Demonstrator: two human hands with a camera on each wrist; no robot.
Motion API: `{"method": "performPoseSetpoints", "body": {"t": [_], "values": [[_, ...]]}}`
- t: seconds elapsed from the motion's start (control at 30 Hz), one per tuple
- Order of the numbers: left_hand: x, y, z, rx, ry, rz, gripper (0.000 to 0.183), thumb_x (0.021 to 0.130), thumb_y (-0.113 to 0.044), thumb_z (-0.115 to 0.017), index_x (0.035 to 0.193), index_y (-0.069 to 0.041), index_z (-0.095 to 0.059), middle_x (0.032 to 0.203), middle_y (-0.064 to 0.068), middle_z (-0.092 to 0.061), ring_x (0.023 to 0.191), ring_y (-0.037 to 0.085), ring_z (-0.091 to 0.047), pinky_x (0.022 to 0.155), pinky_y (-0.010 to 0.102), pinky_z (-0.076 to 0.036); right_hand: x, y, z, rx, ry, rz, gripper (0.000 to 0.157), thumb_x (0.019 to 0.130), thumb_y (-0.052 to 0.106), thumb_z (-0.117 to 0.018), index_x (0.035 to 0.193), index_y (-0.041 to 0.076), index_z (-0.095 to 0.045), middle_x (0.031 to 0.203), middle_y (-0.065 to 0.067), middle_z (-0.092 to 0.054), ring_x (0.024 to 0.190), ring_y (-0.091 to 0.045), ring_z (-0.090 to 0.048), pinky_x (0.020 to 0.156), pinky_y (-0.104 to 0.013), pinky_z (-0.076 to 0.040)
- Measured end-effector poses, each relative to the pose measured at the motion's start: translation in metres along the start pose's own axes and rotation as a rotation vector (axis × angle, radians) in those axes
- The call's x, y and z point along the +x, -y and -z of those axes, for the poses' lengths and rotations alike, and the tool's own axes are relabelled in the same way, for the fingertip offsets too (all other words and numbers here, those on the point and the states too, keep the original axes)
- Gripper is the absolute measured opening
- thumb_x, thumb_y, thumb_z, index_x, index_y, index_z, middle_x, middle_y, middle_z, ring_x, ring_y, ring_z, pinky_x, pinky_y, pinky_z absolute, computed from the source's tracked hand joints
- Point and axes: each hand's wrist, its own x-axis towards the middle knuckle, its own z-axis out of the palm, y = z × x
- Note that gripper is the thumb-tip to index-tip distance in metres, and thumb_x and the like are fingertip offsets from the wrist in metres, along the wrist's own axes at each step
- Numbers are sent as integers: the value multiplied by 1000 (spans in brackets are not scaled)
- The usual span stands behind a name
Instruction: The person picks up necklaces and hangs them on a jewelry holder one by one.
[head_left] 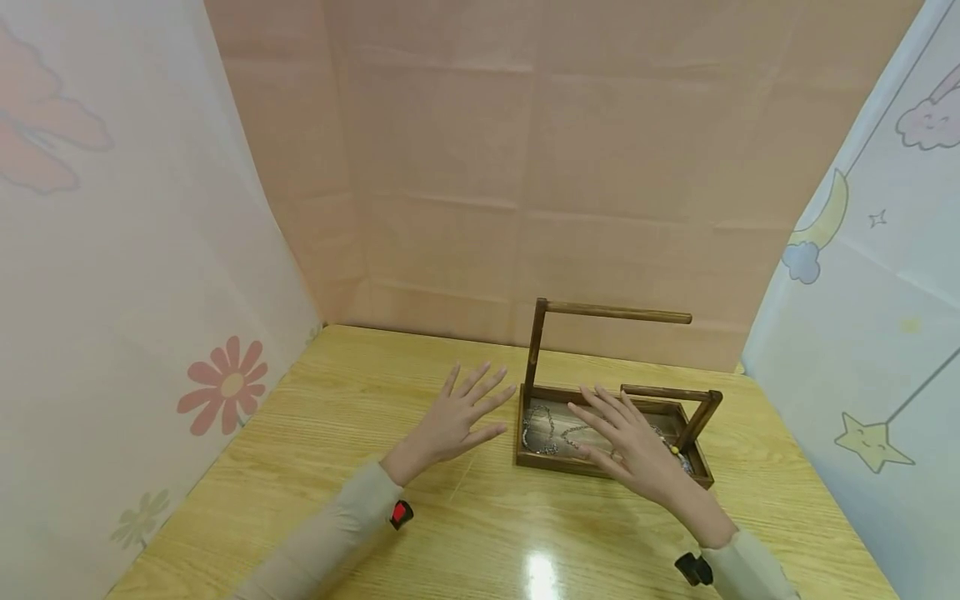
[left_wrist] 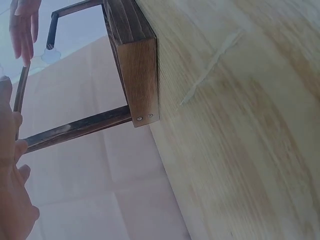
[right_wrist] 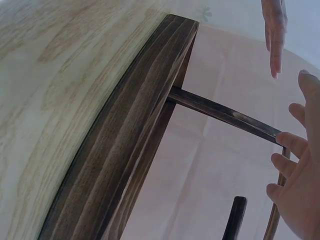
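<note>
A dark wooden jewelry stand (head_left: 555, 461) with a shallow tray base stands on the right half of the table. It has a tall bar (head_left: 615, 312) at the left and a lower bar (head_left: 667, 392) at the right. Inside the tray lie a beaded chain (head_left: 552, 429) at the left and some beaded pieces with yellow (head_left: 675, 450) at the right. My left hand (head_left: 453, 421), fingers spread, hovers left of the tray and holds nothing. Above the tray's front is my right hand (head_left: 633, 446), also spread and holding nothing; it hides part of the tray's contents.
The light wood table (head_left: 360, 392) reaches back to a peach cloth backdrop (head_left: 450, 167). White printed cloths hang at the left (head_left: 150, 292) and right (head_left: 862, 333). The two upright bars rise above the tray behind the hands.
</note>
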Motion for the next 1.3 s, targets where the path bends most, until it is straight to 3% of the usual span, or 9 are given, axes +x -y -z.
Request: {"method": "performPoseSetpoints", "body": {"t": [0.27, 0.43, 0.63, 0.77, 0.97, 1.3], "values": [[-3, -3, -8, -9, 1, 16, 59, 89, -57, -22, 139, -25, -25, 146, 2, -18, 134, 25, -9, 103, 56, -2, -6, -1, -6, 25, -12, -18, 56, 84, 37, -54, 134, 16, -38, 141, -7, -30, 130, -27, -23, 104, -50, -13], [-4, -7, -12, -40, 39, 44, 58, 90, -55, -26, 139, -25, -23, 146, -1, -14, 134, 24, -9, 103, 55, -1, -10, -1, -10, 45, -6, -52, 59, 83, 34, -58, 134, 16, -36, 141, -5, -30, 128, -29, -27, 107, -43, -14], [-4, -9, -17, -41, 51, 55, 57, 90, -54, -24, 139, -24, -25, 145, 2, -19, 134, 22, -7, 104, 54, -3, -17, -3, -13, 53, 12, -99, 60, 83, 33, -58, 136, 20, -34, 141, -2, -30, 127, -26, -30, 108, -35, -13], [-5, -9, -22, -29, 58, 63, 57, 90, -55, -22, 140, -27, -20, 146, 1, -18, 134, 22, -7, 104, 54, -4, -20, -5, -14, 56, 30, -132, 59, 83, 33, -58, 136, 22, -34, 140, 0, -31, 128, -23, -29, 105, -40, -21], [-7, -11, -30, -63, 95, 98, 55, 91, -54, -24, 140, -34, -9, 147, -3, -13, 135, 18, -3, 104, 53, -2, -26, -12, -14, 78, 32, -153, 57, 81, 26, -63, 132, 19, -40, 138, -3, -36, 124, -29, -35, 92, -51, -33], [-9, -14, -39, -118, 97, 107, 54, 91, -53, -24, 140, -31, -15, 145, -1, -20, 134, 23, -12, 103, 55, -6, -33, -24, -14, 87, 40, -205, 51, 82, 22, -62, 129, 15, -44, 134, -10, -40, 120, -32, -38, 88, -52, -37]]}}
